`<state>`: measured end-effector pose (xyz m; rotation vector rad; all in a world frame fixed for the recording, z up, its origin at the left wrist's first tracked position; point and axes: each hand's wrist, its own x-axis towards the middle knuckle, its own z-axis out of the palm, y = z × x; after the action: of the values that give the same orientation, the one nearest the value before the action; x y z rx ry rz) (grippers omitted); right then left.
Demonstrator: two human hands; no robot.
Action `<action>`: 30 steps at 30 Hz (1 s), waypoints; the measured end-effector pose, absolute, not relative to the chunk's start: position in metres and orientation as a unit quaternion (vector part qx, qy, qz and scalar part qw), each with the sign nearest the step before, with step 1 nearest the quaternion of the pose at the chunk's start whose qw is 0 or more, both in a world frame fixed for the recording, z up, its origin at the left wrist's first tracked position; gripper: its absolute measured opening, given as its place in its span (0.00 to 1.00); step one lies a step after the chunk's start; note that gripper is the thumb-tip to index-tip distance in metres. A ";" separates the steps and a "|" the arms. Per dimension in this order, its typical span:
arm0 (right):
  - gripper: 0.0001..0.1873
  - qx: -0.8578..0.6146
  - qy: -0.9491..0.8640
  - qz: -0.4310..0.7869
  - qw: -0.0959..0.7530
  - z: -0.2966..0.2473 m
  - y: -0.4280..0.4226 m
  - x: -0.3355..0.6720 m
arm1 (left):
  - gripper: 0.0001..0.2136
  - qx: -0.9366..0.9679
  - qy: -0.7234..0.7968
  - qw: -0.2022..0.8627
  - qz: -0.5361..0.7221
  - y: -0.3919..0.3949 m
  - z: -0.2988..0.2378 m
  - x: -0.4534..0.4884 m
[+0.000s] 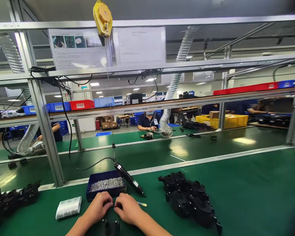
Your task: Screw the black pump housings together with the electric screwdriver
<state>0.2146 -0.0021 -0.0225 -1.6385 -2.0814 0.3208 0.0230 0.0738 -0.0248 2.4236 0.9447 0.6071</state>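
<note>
My left hand [101, 207] and my right hand [128, 207] are close together, just in front of a dark blue box [89, 193] full of small metal screws [107, 184]. Thumb and fingers are pinched on both hands; whatever they hold is too small or hidden to make out. Below them, at the bottom edge, a black plastic part [108, 227] shows partly. A black electric screwdriver [129, 179] hangs tilted on its cord behind my right hand, tip down to the right. A thin pale stick with a yellowish end [142, 204] lies beside my right hand.
Black plastic housings [190, 200] are grouped at right, more black parts [11, 200] at far left. A folded sheet of labels [68, 208] lies left of my arm. A metal post [45, 131] rises behind. Across the belt [142, 154] sits a co-worker [149, 121].
</note>
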 end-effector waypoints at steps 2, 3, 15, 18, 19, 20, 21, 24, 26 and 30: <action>0.07 -0.598 -0.757 0.124 0.233 -0.023 0.000 0.215 | 0.06 0.880 0.341 0.228 0.238 0.072 -0.030 0.025; 0.07 -0.598 -0.757 0.128 0.232 -0.024 0.001 0.215 | 0.06 0.878 0.341 0.228 0.246 0.071 -0.032 0.026; 0.05 -0.584 -0.765 0.136 0.233 -0.024 0.004 0.216 | 0.06 0.803 0.400 0.281 0.340 0.065 -0.034 0.027; 0.05 -0.583 -0.767 0.133 0.234 -0.022 0.004 0.217 | 0.13 0.781 0.398 0.317 0.362 0.067 -0.030 0.030; 0.05 -0.583 -0.767 0.133 0.235 -0.022 0.004 0.217 | 0.15 0.772 0.397 0.330 0.370 0.068 -0.030 0.032; 0.05 -0.583 -0.766 0.135 0.236 -0.022 0.004 0.217 | 0.18 0.764 0.396 0.343 0.377 0.069 -0.029 0.033; 0.06 -0.583 -0.764 0.137 0.238 -0.022 0.004 0.217 | 0.20 0.756 0.395 0.356 0.382 0.071 -0.030 0.035; 0.07 -0.583 -0.757 0.148 0.255 -0.024 0.005 0.218 | 0.26 0.737 0.401 0.397 0.373 0.077 -0.033 0.038; 0.06 -0.578 -0.752 0.159 0.274 -0.024 0.006 0.219 | 0.29 0.728 0.415 0.421 0.346 0.078 -0.035 0.038; 0.05 -0.553 -0.737 0.181 0.343 -0.019 0.005 0.217 | 0.29 0.734 0.434 0.433 0.292 0.075 -0.032 0.033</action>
<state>0.2172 0.0052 -0.0190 -1.4369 -1.9164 0.4713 0.0332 0.0745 -0.0321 1.8276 1.0819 0.7283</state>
